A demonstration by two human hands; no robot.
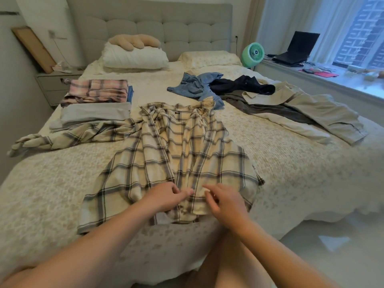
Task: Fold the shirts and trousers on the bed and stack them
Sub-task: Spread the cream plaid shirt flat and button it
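We see a folded stack [94, 104] done; our left hand [166, 197] and right hand [225, 202] pinch the plaid shirt [176, 154] hem, several loose garments [259, 96] remaining.

Clothes laid out on the bed [270, 159]

Shirt [176, 159] at the near middle; folded stack [95, 104] behind-left; unfolded heap [259, 100] behind-right.
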